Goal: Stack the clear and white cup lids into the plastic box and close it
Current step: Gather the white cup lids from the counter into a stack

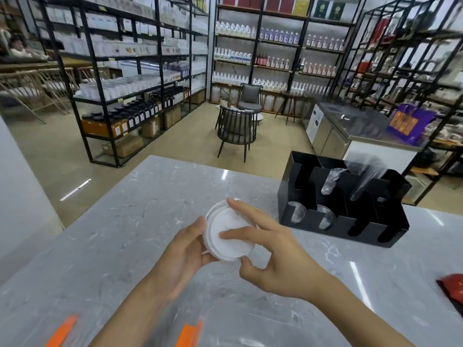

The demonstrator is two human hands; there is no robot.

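Note:
A white cup lid (229, 236), perhaps a small stack, is held tilted above the grey marble counter (125, 221). My left hand (180, 256) grips its left rim, thumb on top and fingers underneath. My right hand (273, 256) spans it from the right: index finger at the top rim, middle finger across the face, thumb at the lower rim. Blurred at the bottom edge of the view is the clear plastic box (225, 321) with two orange latches (190, 333). Clear lids (325, 217) stand in the slots of a black organizer (390, 221).
The black organizer sits on the counter to the right, with plastic-wrapped sleeves (330, 180) leaning out of it. A red object (453, 289) lies at the right edge. Beyond the counter are shelving racks, chairs (236, 131) and a steel cabinet.

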